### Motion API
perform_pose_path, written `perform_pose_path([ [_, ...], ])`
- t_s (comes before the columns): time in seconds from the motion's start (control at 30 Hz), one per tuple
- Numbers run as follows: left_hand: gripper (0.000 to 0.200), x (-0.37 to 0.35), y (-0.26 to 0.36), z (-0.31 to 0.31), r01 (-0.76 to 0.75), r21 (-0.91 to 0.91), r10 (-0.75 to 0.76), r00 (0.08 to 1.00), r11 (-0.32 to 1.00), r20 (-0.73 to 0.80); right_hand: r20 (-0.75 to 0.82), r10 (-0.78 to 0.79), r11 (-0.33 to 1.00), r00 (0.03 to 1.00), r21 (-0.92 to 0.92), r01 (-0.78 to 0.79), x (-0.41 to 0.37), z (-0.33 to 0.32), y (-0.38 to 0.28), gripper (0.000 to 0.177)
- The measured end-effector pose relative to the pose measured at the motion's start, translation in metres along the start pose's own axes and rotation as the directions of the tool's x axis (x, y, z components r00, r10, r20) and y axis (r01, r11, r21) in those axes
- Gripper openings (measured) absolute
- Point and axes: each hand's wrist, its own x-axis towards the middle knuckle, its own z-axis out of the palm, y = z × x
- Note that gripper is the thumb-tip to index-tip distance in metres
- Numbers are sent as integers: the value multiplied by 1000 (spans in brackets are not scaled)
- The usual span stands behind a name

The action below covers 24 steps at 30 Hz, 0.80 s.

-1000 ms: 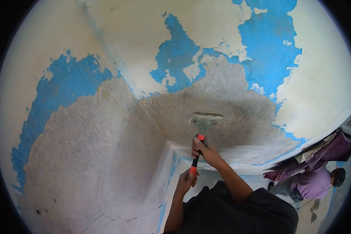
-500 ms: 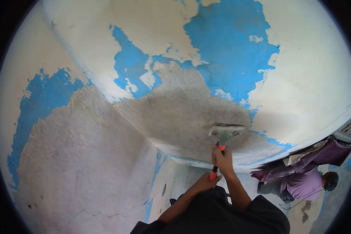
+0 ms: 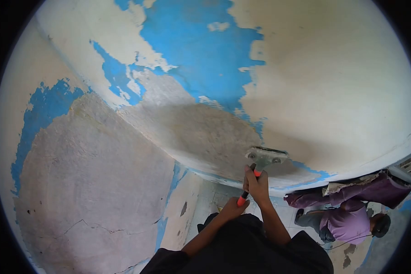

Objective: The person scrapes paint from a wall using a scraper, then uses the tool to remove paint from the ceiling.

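A long-handled wall scraper with a wide, bolted metal head and a red-and-black handle is held up against the wall. My right hand wraps round the handle just below the head. Lower down, my left hand grips the red end of the same handle. The blade edge lies at the right border of a bare grey plaster patch, close to cream paint. Above the patch, a large area of blue paint shows with ragged edges.
A wall corner runs down the left, and the side wall has bare grey plaster with cracks. At lower right, a person in a purple shirt is beside a dark purple cloth. Floor tiles show below.
My view has shifted, so the wall patches now sit further left. Against the wall, the scraper head has moved right, past the bare patch's upper right edge. Both hands keep their hold.
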Motion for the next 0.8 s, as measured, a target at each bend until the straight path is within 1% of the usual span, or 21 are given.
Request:
perform_pose_path([
  [0.1,46,5,1,7,117,-40,-117,993,992,3,55,-47,999,997,-23,49,5,-9,8,35],
  [0.17,45,20,-27,20,133,-17,-133,991,991,-15,23,-96,991,995,-87,98,10,-14,33,33],
  [0.2,44,22,-28,24,141,-11,-141,990,990,-26,12,-119,985,993,-124,119,10,-15,39,33],
  [0.3,42,17,-26,32,100,-32,-100,995,994,12,-15,-197,970,980,-147,192,6,-23,43,32],
  [0.4,42,0,21,31,91,-19,-92,996,996,-15,34,-163,979,986,-117,166,-4,-26,-5,31],
  [0.5,40,10,15,39,-23,-66,16,994,998,-111,86,-84,996,993,-33,87,-1,-30,-15,33],
  [0.53,39,15,6,43,14,-74,-21,995,997,-102,70,-119,989,990,-81,125,3,-32,-1,33],
  [0.6,37,22,-19,52,86,-84,-93,992,993,-83,42,-196,964,980,-173,200,11,-38,45,34],
  [0.7,37,17,-45,58,145,-134,-147,989,980,-4,11,-158,971,987,-182,157,6,-41,65,34],
  [0.8,36,-5,11,50,119,-105,-126,990,987,-64,54,-186,973,981,-131,192,-1,-39,24,35],
])
